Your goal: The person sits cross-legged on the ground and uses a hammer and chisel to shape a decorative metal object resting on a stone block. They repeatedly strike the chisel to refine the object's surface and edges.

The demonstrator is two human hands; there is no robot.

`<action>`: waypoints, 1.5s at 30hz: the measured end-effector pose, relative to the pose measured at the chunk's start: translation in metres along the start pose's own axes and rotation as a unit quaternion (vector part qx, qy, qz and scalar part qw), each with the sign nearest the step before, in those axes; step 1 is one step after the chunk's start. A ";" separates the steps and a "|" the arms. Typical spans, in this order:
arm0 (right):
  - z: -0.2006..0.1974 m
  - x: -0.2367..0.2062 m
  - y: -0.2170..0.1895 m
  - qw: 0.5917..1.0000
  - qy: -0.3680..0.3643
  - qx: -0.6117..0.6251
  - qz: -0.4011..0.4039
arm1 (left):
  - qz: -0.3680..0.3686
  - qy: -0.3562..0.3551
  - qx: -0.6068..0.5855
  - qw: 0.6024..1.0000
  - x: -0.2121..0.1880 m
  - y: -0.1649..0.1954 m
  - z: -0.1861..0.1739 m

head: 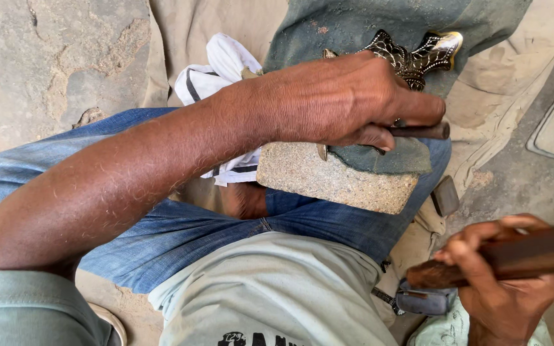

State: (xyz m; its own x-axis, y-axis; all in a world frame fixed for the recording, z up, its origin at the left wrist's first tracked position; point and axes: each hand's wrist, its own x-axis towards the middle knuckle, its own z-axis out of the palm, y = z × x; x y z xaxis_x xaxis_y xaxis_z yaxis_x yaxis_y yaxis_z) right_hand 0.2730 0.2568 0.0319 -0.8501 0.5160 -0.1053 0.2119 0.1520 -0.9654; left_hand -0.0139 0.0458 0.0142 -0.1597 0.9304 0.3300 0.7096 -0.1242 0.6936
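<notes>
At nine o'clock the left forearm crosses a blue-jeaned thigh [181, 230] toward a white striped cloth [216, 70]. At centre, the left hand [347, 102] has its fingers curled tight around a dark rod-like tool [424, 131], pressed onto a grey cloth over a rough stone block [335, 179]. An ornate dark metal piece [415, 57] lies just beyond at one o'clock. At four o'clock the right hand [504, 282] grips a dark wooden handle [527, 253], fingers wrapped closed.

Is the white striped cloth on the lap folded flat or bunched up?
Bunched up: the white striped cloth lies crumpled in loose folds behind the left hand, beside the stone block.
</notes>
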 end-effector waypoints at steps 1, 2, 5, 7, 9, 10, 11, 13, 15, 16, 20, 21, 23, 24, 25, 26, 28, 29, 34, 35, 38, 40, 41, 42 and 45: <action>0.000 -0.003 -0.005 0.999 -0.015 -0.043 0.010 | -0.002 -0.011 0.025 1.000 0.000 0.002 0.001; 0.001 -0.005 -0.009 0.996 -0.016 -0.090 -0.004 | -0.007 -0.015 0.029 0.999 0.000 0.003 0.001; 0.003 -0.002 -0.015 0.994 -0.028 -0.105 -0.009 | -0.017 -0.004 0.030 0.999 -0.002 0.006 0.002; 0.003 0.004 -0.020 0.983 -0.043 -0.177 0.012 | 0.003 0.024 0.010 1.000 -0.005 0.004 0.002; 0.001 0.011 -0.027 0.934 -0.064 -0.348 0.043 | 0.011 0.023 0.006 1.000 -0.008 0.004 0.003; 0.000 0.013 -0.030 0.921 -0.068 -0.380 0.042 | 0.012 0.025 0.005 1.000 -0.009 0.004 0.004; -0.001 0.015 -0.034 0.907 -0.075 -0.412 0.041 | 0.001 0.028 -0.002 1.000 -0.010 0.004 0.005; -0.003 0.017 -0.039 0.887 -0.087 -0.453 0.022 | -0.023 0.034 -0.018 0.999 -0.011 0.004 0.007; -0.004 0.017 -0.044 0.876 -0.092 -0.474 -0.014 | -0.020 0.033 -0.037 0.999 -0.012 0.003 0.007; -0.005 0.018 -0.045 0.891 -0.091 -0.446 0.001 | -0.018 0.033 -0.047 0.998 -0.012 0.003 0.007; -0.006 0.022 -0.047 0.850 -0.101 -0.514 0.055 | 0.005 0.040 -0.028 0.999 -0.013 0.003 0.007; -0.007 0.023 -0.047 0.810 -0.101 -0.574 0.067 | 0.008 0.037 -0.028 0.999 -0.012 0.002 0.007; -0.009 0.026 -0.047 0.807 -0.104 -0.579 0.043 | 0.011 0.035 -0.024 0.999 -0.011 0.001 0.007; -0.009 0.026 -0.046 0.805 -0.111 -0.582 0.029 | 0.008 0.035 -0.020 0.999 -0.011 0.000 0.007; -0.010 0.026 -0.044 0.803 -0.119 -0.584 0.017 | 0.004 0.033 -0.018 0.999 -0.011 0.001 0.007; -0.011 0.025 -0.042 0.802 -0.123 -0.585 0.006 | 0.007 0.034 -0.018 0.999 -0.011 0.001 0.006; -0.012 0.022 -0.037 0.860 -0.094 -0.501 -0.013 | 0.023 0.033 -0.018 0.999 -0.009 0.000 0.006; -0.010 0.018 -0.032 0.910 -0.065 -0.408 -0.023 | 0.021 0.033 -0.018 0.999 -0.008 0.001 0.006; -0.015 0.013 -0.023 0.864 -0.073 -0.490 -0.087 | 0.014 0.017 -0.014 1.000 -0.008 0.000 0.005; -0.014 0.012 -0.022 0.884 -0.047 -0.455 -0.091 | 0.029 0.020 -0.020 0.999 -0.007 0.000 0.005; -0.012 0.011 -0.023 0.914 -0.038 -0.403 -0.039 | 0.039 0.027 -0.016 0.999 -0.009 0.000 0.002; -0.007 0.010 -0.024 0.906 -0.048 -0.417 -0.053 | 0.037 0.009 0.006 0.999 -0.007 0.002 0.000; -0.005 0.010 -0.024 0.892 -0.054 -0.438 -0.101 | 0.037 0.014 0.001 0.999 -0.005 0.004 0.000; -0.003 0.008 -0.024 0.907 -0.035 -0.408 -0.097 | 0.037 0.020 -0.004 0.999 -0.005 0.006 -0.001; 0.000 0.008 -0.020 0.955 0.023 -0.295 -0.021 | 0.042 -0.002 -0.011 0.999 -0.008 0.007 -0.007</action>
State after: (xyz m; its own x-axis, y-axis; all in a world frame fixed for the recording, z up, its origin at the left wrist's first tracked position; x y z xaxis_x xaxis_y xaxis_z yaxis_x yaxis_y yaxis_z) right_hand 0.2618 0.2578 0.0508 -0.8444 0.5337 -0.0451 0.4240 0.6146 -0.6652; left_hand -0.0125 0.0350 0.0211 -0.0980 0.9178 0.3847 0.7050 -0.2088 0.6778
